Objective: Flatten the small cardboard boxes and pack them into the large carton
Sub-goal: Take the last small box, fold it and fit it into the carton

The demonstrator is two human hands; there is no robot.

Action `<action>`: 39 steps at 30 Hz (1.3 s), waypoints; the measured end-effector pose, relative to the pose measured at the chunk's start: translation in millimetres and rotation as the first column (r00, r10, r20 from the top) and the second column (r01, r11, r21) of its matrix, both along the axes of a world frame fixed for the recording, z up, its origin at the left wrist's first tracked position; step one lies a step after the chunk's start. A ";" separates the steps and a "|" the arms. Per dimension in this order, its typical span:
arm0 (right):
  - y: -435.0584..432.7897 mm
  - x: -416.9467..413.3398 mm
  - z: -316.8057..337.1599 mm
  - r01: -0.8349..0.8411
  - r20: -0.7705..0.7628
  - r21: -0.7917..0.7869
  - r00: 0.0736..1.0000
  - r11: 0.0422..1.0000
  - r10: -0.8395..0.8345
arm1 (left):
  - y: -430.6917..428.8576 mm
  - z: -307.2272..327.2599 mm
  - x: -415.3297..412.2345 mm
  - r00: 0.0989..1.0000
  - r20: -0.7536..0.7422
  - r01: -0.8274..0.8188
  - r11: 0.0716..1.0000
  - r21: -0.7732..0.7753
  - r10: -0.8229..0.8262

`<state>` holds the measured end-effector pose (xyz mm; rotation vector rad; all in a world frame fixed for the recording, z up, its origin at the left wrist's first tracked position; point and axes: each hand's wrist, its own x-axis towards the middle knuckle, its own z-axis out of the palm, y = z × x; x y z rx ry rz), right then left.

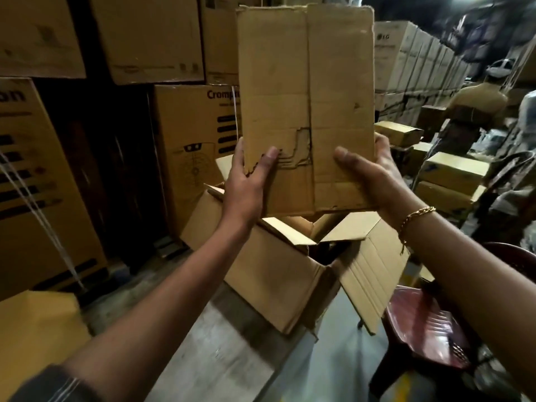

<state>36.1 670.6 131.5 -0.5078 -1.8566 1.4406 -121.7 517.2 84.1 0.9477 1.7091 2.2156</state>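
Flaps (349,227) across carton (269,274) mouth, seemingly.

Mouth of carton (275,274) half behind flattened box (307,97), chair (429,329) cropped, far person (478,100) blurred

A flattened small box (304,111) was held upright in the air, gripped near its lower corners by both hands: the left hand (246,181) at the left edge, the right hand (374,175) at the right, each thumb laid on the near face. Below it an open large carton (272,271) was set on the floor (232,358), a dark red chair (426,323) to its right. Printed cartons (191,134) were stacked beyond, at the left.
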 end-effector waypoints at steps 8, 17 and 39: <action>165.8 -43.2 20.7 -0.141 0.105 0.076 0.986 0.987 0.133 | 122.7 16.6 -32.5 0.999 -0.039 -0.029 0.988 -0.152 0.023; 312.5 -122.5 34.0 -0.406 0.291 -0.036 0.870 0.913 0.399 | 233.4 29.0 -52.6 0.946 0.113 -0.269 0.933 -0.240 0.302; 396.5 -199.6 13.7 -0.583 0.650 -0.212 0.515 0.785 0.558 | 293.7 1.7 -49.6 0.827 0.226 -0.353 0.788 -0.505 0.515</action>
